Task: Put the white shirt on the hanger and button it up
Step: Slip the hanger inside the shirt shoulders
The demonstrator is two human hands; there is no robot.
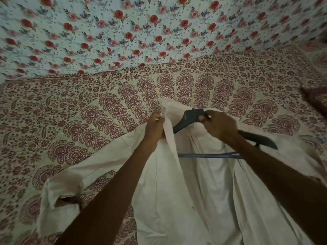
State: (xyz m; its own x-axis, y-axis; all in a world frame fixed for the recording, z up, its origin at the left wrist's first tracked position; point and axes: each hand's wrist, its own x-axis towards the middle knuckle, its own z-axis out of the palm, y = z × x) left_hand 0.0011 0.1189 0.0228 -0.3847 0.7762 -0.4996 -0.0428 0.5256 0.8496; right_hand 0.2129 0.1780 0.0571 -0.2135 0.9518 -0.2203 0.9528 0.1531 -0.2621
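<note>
The white shirt [200, 191] lies open on the bed, front panels spread apart and collar end away from me. A dark blue hanger [187, 119] sits inside it at the collar. Its left arm slips under the shirt's left panel, while its right arm and bottom bar lie bare. My left hand [156, 125] pinches the left collar edge of the shirt and lifts it. Around the top of the hanger near its neck, my right hand [220, 125] is closed. One sleeve trails out to the lower left.
The bed carries a cream bedspread [88, 106] printed with maroon paisley fans. A cloth with red roses [141, 32] hangs behind it. A dark maroon item [316, 98] lies at the right edge.
</note>
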